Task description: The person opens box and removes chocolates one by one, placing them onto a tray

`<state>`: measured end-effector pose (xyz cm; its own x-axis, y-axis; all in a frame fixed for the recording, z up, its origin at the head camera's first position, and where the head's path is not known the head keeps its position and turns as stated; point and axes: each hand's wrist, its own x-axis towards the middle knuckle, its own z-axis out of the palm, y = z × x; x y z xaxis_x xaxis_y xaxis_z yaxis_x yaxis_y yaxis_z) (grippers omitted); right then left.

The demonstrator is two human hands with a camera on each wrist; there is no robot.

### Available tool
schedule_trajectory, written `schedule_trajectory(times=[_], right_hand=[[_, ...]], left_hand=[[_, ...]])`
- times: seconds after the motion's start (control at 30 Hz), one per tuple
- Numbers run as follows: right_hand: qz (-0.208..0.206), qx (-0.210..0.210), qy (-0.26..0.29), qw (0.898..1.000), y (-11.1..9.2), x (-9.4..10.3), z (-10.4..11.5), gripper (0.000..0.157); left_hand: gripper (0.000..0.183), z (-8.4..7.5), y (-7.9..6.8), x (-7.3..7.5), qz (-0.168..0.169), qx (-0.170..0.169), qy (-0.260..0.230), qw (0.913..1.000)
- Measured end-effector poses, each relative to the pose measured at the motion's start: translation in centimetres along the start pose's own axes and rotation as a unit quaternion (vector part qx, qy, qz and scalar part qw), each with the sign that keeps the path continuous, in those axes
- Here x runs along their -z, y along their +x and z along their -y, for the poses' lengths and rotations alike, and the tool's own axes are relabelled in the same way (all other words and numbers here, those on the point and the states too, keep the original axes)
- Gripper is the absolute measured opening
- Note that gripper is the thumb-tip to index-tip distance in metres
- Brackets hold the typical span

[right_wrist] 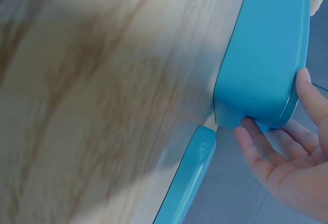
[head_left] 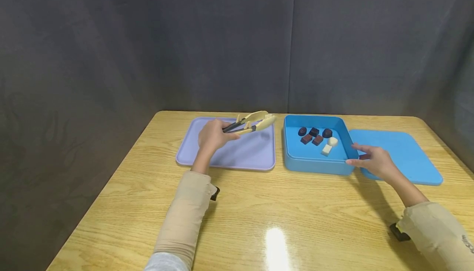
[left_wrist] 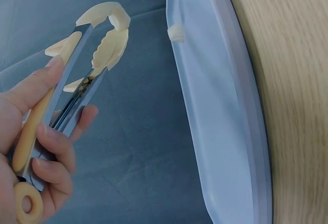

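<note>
My left hand [head_left: 214,134] grips a pair of tongs [left_wrist: 77,88] with dark arms and cream tips, raised over the lilac tray [head_left: 237,158]. Pinched between the tips is a small white chocolate [left_wrist: 120,20]. Another small white piece [left_wrist: 176,33] lies on the tray, near its edge in the left wrist view. To the tray's right stands an open blue box [head_left: 314,165] with several brown chocolates [head_left: 317,140] and two white ones [head_left: 326,149] inside. My right hand [head_left: 375,160] holds the box's near right corner, thumb at the front rim and fingers along the right side.
A flat blue lid [head_left: 403,156] lies on the wooden table [head_left: 237,213] just right of the box. Dark cloth [head_left: 222,45] hangs behind the table and at both sides. The tray and box stand near the table's far edge.
</note>
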<state>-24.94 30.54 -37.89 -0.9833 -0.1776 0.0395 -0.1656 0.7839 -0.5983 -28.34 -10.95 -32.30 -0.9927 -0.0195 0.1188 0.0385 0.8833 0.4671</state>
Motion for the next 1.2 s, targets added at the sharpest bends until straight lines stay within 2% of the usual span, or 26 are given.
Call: schedule_trajectory(times=[0.4, 0.7, 1.0, 1.2], right_hand=[[-0.002, 0.002, 0.001, 1.000, 0.1, 0.0, 0.0, 0.073], [0.000, 0.001, -0.001, 1.000, 0.0, 0.1, 0.1, 0.073], [0.000, 0.002, 0.000, 1.000, -0.1, 0.0, 0.1, 0.072], [0.001, 0.000, 0.001, 1.000, -0.1, 0.0, 0.2, 0.072]], left_hand=[[0.046, 1.6, 0.1, 0.0, -0.019, 0.028, -0.004, 0.9994], [0.047, 2.9, 0.3, -0.8, -0.025, 0.032, 0.006, 0.9991], [0.048, 3.2, 0.6, -1.6, -0.040, 0.038, 0.020, 0.9983], [0.045, 3.2, 0.6, -2.1, -0.036, 0.038, 0.040, 0.9978]])
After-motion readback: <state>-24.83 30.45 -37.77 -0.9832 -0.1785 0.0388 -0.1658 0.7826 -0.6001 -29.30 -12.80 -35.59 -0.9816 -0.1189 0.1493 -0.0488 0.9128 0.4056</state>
